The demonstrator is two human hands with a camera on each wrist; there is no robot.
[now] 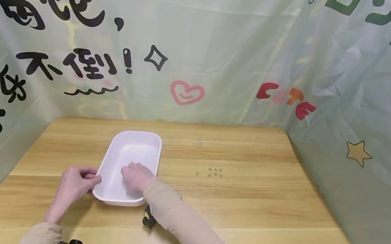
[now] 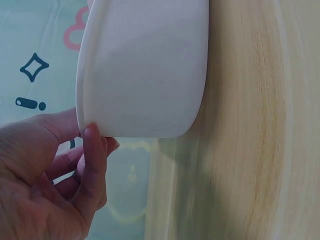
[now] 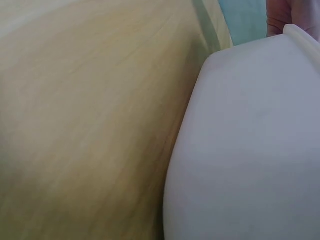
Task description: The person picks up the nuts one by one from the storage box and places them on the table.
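Observation:
A white rectangular plastic basin (image 1: 113,156) with rounded corners sits on the wooden table, left of the middle. My left hand (image 1: 76,184) pinches its rim at the near left corner; in the left wrist view the thumb and fingers grip that rim (image 2: 85,65). Inside the basin is my right hand (image 1: 138,177), back upward and low over the floor, its fingertips hidden beneath it. I cannot tell whether it holds anything. The right wrist view is mostly filled by the basin's outer wall (image 3: 240,145), with part of the left hand at the top corner.
To the right of the basin, several tiny ring-like pieces (image 1: 209,175) lie in loose rows on the wooden table (image 1: 261,213). Another small dark bit (image 1: 180,197) shows beside the right sleeve (image 1: 185,224). A printed curtain (image 1: 227,52) closes off the back and sides.

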